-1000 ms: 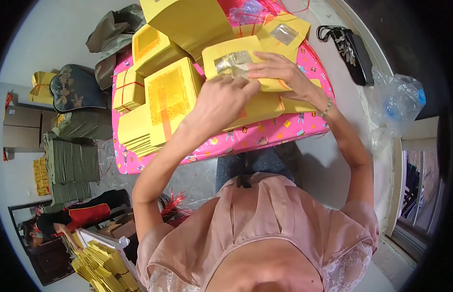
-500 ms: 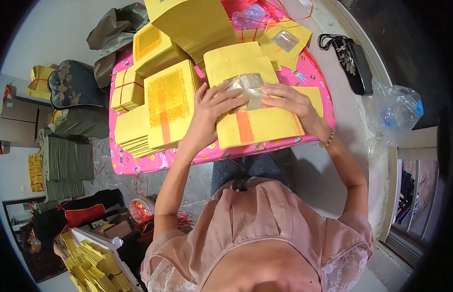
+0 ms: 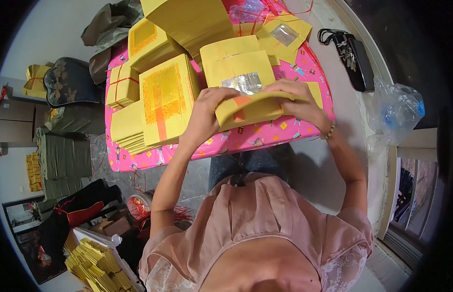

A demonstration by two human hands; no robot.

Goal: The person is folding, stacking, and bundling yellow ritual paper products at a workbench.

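Both my hands grip a yellow paper sheet at the near side of a paper pile. Its near part is bent up into a curve, with an orange stripe on it. My left hand is closed on the left end, and my right hand on the right end. Just beyond the fold, a silver foil patch shows on yellow paper. Left of my left hand stands a thick yellow paper stack with a gold square and an orange stripe on top.
A pink patterned cloth covers the table. More yellow bundles, some tied with red string, stand at its left and back. To the right lie a black pouch with keys and a clear plastic bag. At lower left is another person.
My hands lay flat over the foil patch before. Now they have moved apart and grip the near part of the paper, which has curled upward. More of the foil shows.
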